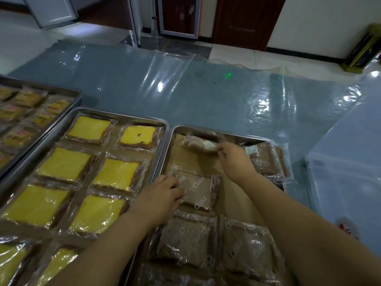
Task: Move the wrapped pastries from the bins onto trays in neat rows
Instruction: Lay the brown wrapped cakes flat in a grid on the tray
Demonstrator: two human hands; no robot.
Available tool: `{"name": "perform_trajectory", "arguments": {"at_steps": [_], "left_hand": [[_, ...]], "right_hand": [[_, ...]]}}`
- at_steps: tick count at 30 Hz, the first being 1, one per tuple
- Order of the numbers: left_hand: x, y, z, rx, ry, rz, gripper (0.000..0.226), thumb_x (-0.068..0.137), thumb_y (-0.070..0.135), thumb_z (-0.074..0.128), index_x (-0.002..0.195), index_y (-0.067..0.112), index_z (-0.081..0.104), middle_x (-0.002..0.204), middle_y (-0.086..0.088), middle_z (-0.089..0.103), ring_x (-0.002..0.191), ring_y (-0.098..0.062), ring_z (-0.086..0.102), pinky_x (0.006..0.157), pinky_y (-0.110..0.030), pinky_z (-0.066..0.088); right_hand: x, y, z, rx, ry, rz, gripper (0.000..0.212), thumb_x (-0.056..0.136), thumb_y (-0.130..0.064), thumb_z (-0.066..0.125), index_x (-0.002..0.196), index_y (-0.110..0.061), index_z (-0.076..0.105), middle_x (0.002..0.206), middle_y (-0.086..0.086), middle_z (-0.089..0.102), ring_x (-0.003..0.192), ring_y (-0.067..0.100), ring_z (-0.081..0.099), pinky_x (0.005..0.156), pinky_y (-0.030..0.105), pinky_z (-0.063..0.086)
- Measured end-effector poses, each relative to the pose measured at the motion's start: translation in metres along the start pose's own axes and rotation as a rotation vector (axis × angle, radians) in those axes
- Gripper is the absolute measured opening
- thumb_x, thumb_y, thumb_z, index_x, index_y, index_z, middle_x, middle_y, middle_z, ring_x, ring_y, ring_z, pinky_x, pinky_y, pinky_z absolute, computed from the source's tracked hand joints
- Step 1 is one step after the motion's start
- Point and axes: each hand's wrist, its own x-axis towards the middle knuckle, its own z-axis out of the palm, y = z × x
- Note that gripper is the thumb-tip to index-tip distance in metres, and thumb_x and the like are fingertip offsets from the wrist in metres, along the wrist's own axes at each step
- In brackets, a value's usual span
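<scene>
At the far left sat a dark tray (68, 93), cut off by the frame's edge, holding labelled pastries (26, 98) in clear wrappers with yellow-orange tops, packed side by side. Just beside it lay the middle tray (123, 117), a steel one lined with brown paper, filled with yellow pastries (66, 163) in clear wrappers, set in two neat rows running away from the person. Touching its right rim stood the right tray (206, 130), with a brown paper liner (191, 159) partly bare at its far end. The left hand (158, 195) reached in from the left rim, its fingers curled over the left edge of the middle brown pastry (199, 190), which lay flat on the liner. Nearer the person, two near brown pastries (183, 240) lay side by side, with more wrapped ones below them partly out of frame. At the tray's far end the right hand (235, 159) pinched the right end of a blurred pastry (199, 144) with thumb and fingertips; whether it touched the liner could not be told. Behind that hand, stacked brown pastries (266, 159) sat along the tray's right side, overhanging the rim. All trays rested on a shiny plastic sheet (185, 89) over a blue-grey surface. At the far right stood a pale container (346, 172), its contents hidden.
</scene>
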Motion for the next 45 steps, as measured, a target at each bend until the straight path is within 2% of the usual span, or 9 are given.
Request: {"name": "perform_trajectory", "arguments": {"at_steps": [4, 8, 11, 15, 20, 25, 33, 39, 45], "left_hand": [[0.0, 0.002, -0.004, 0.029, 0.019, 0.014, 0.018, 0.082, 0.03, 0.069, 0.091, 0.016, 0.074, 0.091, -0.001, 0.063, 0.09, -0.024, 0.056, 0.072, -0.03, 0.05], [0.006, -0.001, -0.005, 0.026, -0.003, -0.01, 0.023, 0.088, 0.034, 0.06, 0.097, 0.016, 0.071, 0.099, 0.001, 0.062, 0.097, -0.021, 0.052, 0.078, -0.03, 0.045], [0.016, -0.002, -0.009, 0.042, 0.004, -0.002, 0.021, 0.089, 0.031, 0.059, 0.097, 0.015, 0.068, 0.1, 0.001, 0.06, 0.097, -0.021, 0.051, 0.078, -0.03, 0.046], [0.037, -0.002, -0.008, 0.047, 0.057, 0.004, 0.018, 0.088, 0.022, 0.06, 0.102, 0.011, 0.066, 0.107, -0.004, 0.06, 0.101, -0.024, 0.05, 0.081, -0.038, 0.049], [0.076, -0.009, 0.005, 0.13, -0.108, -0.018, 0.041, 0.096, 0.023, 0.04, 0.137, 0.022, 0.04, 0.149, -0.002, 0.028, 0.139, -0.021, 0.015, 0.11, -0.04, 0.029], [0.098, -0.014, 0.014, 0.141, -0.333, -0.085, 0.044, 0.099, 0.039, 0.029, 0.142, 0.032, 0.03, 0.157, 0.002, 0.007, 0.144, -0.021, -0.001, 0.113, -0.044, 0.014], [0.089, -0.001, 0.028, 0.296, -0.234, -0.198, 0.05, 0.095, 0.054, 0.022, 0.14, 0.035, 0.029, 0.151, -0.002, 0.023, 0.133, -0.029, 0.022, 0.101, -0.045, 0.03], [0.084, 0.007, 0.022, 0.208, -0.131, -0.203, 0.044, 0.093, 0.05, 0.034, 0.131, 0.03, 0.044, 0.142, -0.001, 0.036, 0.129, -0.024, 0.028, 0.1, -0.043, 0.032], [0.053, 0.024, 0.021, 0.112, -0.103, -0.13, 0.041, 0.086, 0.05, 0.051, 0.122, 0.032, 0.054, 0.131, 0.005, 0.043, 0.121, -0.018, 0.032, 0.098, -0.039, 0.033]], "right_hand": [[0.017, -0.01, -0.02, 0.336, 0.134, 0.143, 0.023, 0.094, -0.012, 0.038, 0.089, -0.013, 0.061, 0.071, -0.004, 0.058, 0.063, 0.014, 0.053, 0.054, 0.025, 0.04], [0.034, -0.009, -0.029, 0.612, -0.072, 0.359, 0.023, 0.097, -0.012, 0.038, 0.089, -0.007, 0.059, 0.065, 0.007, 0.052, 0.054, 0.017, 0.051, 0.052, 0.03, 0.047], [0.034, 0.0, -0.027, 0.348, -0.062, 0.389, 0.027, 0.099, -0.028, 0.042, 0.099, -0.006, 0.058, 0.087, 0.012, 0.06, 0.084, 0.03, 0.06, 0.076, 0.039, 0.05], [0.017, 0.006, -0.02, 0.24, 0.016, 0.295, 0.044, 0.095, -0.029, 0.051, 0.134, -0.009, 0.045, 0.132, 0.011, 0.052, 0.119, 0.028, 0.05, 0.093, 0.033, 0.039], [-0.014, 0.011, -0.019, 0.096, 0.014, 0.127, 0.037, 0.093, -0.025, 0.054, 0.128, -0.015, 0.052, 0.127, 0.005, 0.053, 0.107, 0.022, 0.054, 0.089, 0.032, 0.044], [-0.043, 0.023, -0.024, -0.007, 0.057, 0.071, 0.031, 0.091, -0.022, 0.056, 0.121, -0.017, 0.057, 0.116, 0.0, 0.054, 0.105, 0.02, 0.052, 0.085, 0.03, 0.045], [-0.067, 0.051, -0.036, -0.165, 0.286, 0.267, 0.038, 0.083, -0.012, 0.063, 0.121, -0.01, 0.057, 0.128, 0.013, 0.049, 0.116, 0.032, 0.037, 0.096, 0.041, 0.038], [-0.064, 0.055, -0.048, -0.328, 0.144, 0.555, 0.051, 0.084, -0.035, 0.066, 0.123, -0.012, 0.042, 0.132, 0.014, 0.042, 0.118, 0.034, 0.037, 0.094, 0.043, 0.037], [-0.057, 0.052, -0.056, -0.062, 0.165, 0.514, 0.031, 0.083, 0.001, 0.058, 0.112, -0.004, 0.048, 0.11, 0.017, 0.055, 0.09, 0.029, 0.053, 0.071, 0.031, 0.041]]}}
